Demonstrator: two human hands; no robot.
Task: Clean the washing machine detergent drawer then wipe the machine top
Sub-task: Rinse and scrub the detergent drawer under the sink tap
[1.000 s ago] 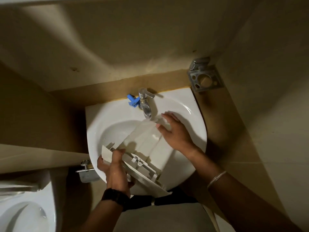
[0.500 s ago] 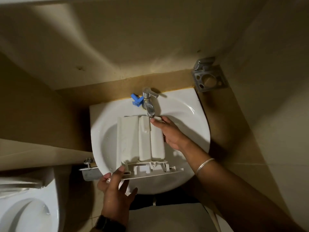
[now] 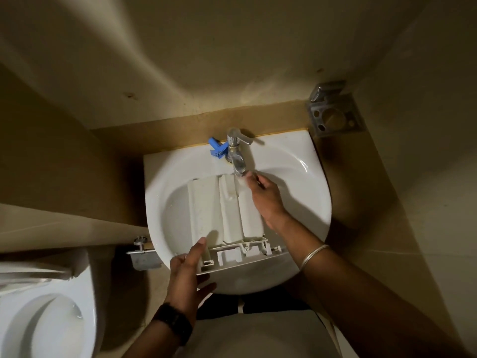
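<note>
a: over the white sink (image 3: 304,182), the detergent drawer (image 3: 224,210) lay across the basin underside up, three long compartments running away from the camera, front panel at the near rim.
b: hands?
a: left hand (image 3: 187,275) gripped the near left corner of the front panel, thumb on top, fingers below. right hand (image 3: 265,197) rested along the drawer's right side, fingertips (image 3: 249,178) at its far end just under the tap (image 3: 237,161). hands well apart, one at each end.
b: right hand clamped or just touching?
a: couldn't tell, fingers curled at the edge.
b: water running?
a: couldn't tell, too dim. droplets on the basin.
b: what else around?
a: blue clip (image 3: 216,148) just left of the tap base. metal holder (image 3: 335,117) on the wall at the far right corner. toilet (image 3: 46,321) at lower left, a metal bracket (image 3: 144,257) between it and the sink. black watch (image 3: 173,321) on the left wrist, thin bangle (image 3: 313,257) on the right.
b: anything blocking?
a: tap spout hung over the drawer's far end; right forearm crossed the sink rim.
</note>
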